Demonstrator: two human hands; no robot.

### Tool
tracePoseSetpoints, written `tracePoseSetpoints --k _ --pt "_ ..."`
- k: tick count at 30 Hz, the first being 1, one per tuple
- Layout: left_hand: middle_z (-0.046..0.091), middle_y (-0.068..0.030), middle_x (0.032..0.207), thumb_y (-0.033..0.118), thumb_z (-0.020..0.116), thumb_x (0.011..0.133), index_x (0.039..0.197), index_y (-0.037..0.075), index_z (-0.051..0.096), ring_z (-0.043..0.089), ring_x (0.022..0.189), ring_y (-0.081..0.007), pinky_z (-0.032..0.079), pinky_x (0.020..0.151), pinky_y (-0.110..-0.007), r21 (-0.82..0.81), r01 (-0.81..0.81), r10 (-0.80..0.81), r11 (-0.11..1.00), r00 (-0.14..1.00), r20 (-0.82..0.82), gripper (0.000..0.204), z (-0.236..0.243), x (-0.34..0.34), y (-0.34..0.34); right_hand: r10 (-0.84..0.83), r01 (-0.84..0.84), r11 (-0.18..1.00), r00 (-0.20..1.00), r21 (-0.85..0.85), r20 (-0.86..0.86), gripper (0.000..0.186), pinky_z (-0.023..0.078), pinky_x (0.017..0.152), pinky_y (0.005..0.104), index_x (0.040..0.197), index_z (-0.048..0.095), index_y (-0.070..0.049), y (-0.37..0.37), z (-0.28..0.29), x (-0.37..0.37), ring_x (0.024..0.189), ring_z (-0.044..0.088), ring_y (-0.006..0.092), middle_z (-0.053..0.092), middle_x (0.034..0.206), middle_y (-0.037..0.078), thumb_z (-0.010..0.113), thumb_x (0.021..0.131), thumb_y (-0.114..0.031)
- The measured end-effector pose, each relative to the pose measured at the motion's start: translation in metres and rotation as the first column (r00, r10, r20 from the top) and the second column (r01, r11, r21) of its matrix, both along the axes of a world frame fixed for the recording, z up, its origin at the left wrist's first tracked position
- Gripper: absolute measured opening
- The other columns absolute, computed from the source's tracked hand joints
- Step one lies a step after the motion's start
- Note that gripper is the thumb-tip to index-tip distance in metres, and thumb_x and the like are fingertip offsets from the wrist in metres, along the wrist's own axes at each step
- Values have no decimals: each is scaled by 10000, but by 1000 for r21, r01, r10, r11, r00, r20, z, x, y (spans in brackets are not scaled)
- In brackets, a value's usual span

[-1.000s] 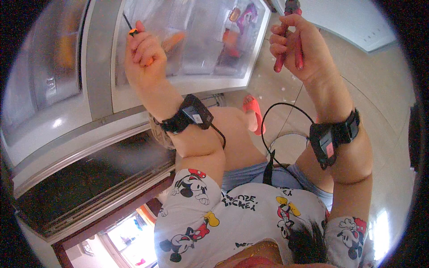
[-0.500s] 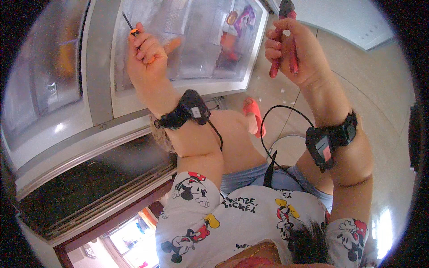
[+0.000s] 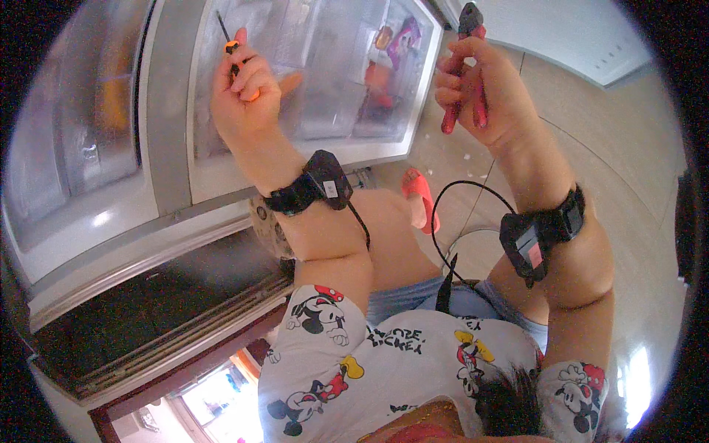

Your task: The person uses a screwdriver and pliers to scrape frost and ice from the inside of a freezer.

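Note:
My left hand is closed around the handle of a screwdriver. Its handle is black and orange, and the thin dark shaft points up and slightly left, in front of frosty, see-through drawers. At the upper right, my right hand grips a pair of pliers by its red handles. The dark jaws point upward, and the handle ends stick out below the fingers. The two tools are well apart.
A white-framed freezer compartment fills the upper left, with a dark recess below. Top right stands a white panel. Tiled floor lies beneath, with a red slipper on a foot. Black devices with cables are strapped to both forearms.
My left hand has shifted slightly right with the screwdriver, whose tip is higher and further right. My right hand and the pliers have moved a little down and left.

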State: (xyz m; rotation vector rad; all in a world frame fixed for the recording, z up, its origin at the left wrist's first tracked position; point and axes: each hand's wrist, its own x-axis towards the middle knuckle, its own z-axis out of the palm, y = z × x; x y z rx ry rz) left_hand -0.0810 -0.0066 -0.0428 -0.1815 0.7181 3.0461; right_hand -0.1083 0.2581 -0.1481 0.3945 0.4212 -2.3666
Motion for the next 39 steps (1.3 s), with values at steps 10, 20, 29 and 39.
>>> tracePoseSetpoints --k 10,20,29,39 --pt "506 -41 774 78 461 891 1193 -68 442 403 549 -80 322 415 -179 76 11 -11 997 1000 2 336 -9 -43 0 -3 1 999 999 40 50 176 341 446 224 809 381 -62 -5 2 2 564 397 117 431 732 48 542 827 -131" --pt "488 -27 693 90 443 904 1103 -61 469 387 463 -75 306 364 -181 13 -27 25 1000 987 160 251 15 -71 -17 -33 34 999 998 -1 59 143 345 449 226 865 417 -36 -7 -3 2 563 402 123 460 762 64 536 832 -110" --pt "427 -26 659 22 413 890 1109 -63 444 370 468 -87 282 372 -206 -146 -17 57 989 960 275 237 16 -78 -41 -83 87 993 996 -83 43 176 333 443 226 828 384 -25 -16 -35 -12 565 377 124 417 748 69 547 814 -91" --pt "433 -24 673 20 436 899 1098 -52 438 379 492 -93 294 416 -210 -148 41 11 988 944 330 212 5 -90 -43 -152 156 984 987 -89 49 207 316 436 230 788 349 -53 -16 -49 -13 555 360 117 378 709 45 553 796 -86"
